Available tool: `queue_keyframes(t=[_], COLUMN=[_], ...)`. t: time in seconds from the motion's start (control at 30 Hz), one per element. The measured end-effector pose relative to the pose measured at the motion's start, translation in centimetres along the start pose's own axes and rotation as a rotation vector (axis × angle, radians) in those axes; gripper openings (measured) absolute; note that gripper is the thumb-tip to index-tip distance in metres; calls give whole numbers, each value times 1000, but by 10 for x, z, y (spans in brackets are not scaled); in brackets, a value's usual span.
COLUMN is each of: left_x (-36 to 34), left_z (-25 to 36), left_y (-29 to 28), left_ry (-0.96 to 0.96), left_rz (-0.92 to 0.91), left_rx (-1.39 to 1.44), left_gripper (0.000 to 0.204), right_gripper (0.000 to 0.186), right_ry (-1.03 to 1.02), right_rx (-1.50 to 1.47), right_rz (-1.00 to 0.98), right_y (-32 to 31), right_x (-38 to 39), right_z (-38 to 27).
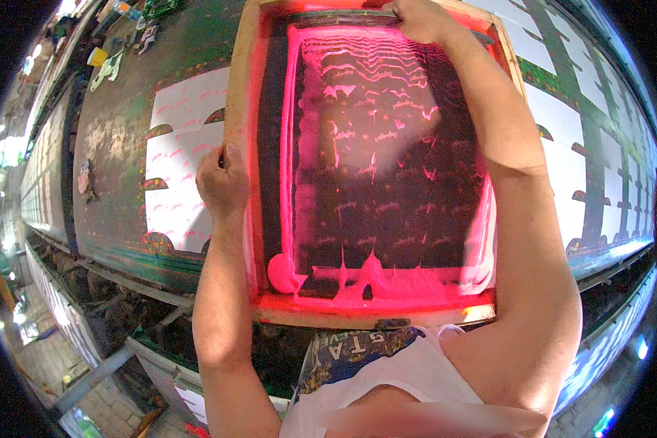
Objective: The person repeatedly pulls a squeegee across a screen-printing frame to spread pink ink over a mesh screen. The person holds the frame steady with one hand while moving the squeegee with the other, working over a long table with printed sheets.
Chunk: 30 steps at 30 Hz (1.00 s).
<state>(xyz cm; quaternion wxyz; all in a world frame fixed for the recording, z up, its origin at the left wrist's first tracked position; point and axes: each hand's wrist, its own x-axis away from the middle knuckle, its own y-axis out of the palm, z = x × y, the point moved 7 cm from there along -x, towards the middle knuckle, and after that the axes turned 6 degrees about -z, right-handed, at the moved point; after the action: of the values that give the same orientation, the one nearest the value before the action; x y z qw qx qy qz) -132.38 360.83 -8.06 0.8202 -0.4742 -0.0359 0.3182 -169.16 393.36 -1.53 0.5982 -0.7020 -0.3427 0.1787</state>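
Observation:
A wooden-framed printing screen [235, 95] lies in front of me, its dark mesh [387, 182] streaked with bright pink ink. Ink is thickest along the near edge [416, 281] and the left side, with wavy ridges towards the far end. My right hand [420, 22] reaches over the mesh to the far end, closed on a long dark squeegee [343, 20] that spans the screen; some fingers are hidden. At the frame's left side, my left hand [223, 179] is curled against the wooden rail, gripping it. A round blob of pink ink [282, 273] sits in the near left corner.
White fabric panels with small pink prints [186, 160] lie on the dark table [113, 146] to the left. More white panels [558, 146] lie to the right. A yellow cup [97, 57] and rags [109, 71] sit at the far left. Other long tables flank this one.

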Motion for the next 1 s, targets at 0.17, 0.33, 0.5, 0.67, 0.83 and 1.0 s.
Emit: queue_keyframes(t=[0.17, 0.33, 0.5, 0.67, 0.83, 1.0], left_x=[-3, -7, -6, -6, -9, -2], left_z=[-8, -2, 6, 20, 17, 22], left_y=[2, 3, 5, 4, 10, 3], left_ry=[5, 45, 31, 234, 202, 219], left_rz=[4, -5, -86, 11, -76, -72], left_rx=[-42, -93, -7, -150, -173, -188], left_gripper=[38, 38, 38, 40, 47, 43], right_gripper=[47, 44, 40, 41, 52, 44], right_ry=[-28, -50, -113, -97, -37, -126], right_rx=[135, 184, 90, 78, 78, 49], right_rz=[77, 38, 57, 86, 1, -50], right_y=[24, 59, 86, 113, 138, 130], right_x=[41, 136, 254, 349, 403, 404], right_z=[-35, -96, -176, -244, -286, -280])
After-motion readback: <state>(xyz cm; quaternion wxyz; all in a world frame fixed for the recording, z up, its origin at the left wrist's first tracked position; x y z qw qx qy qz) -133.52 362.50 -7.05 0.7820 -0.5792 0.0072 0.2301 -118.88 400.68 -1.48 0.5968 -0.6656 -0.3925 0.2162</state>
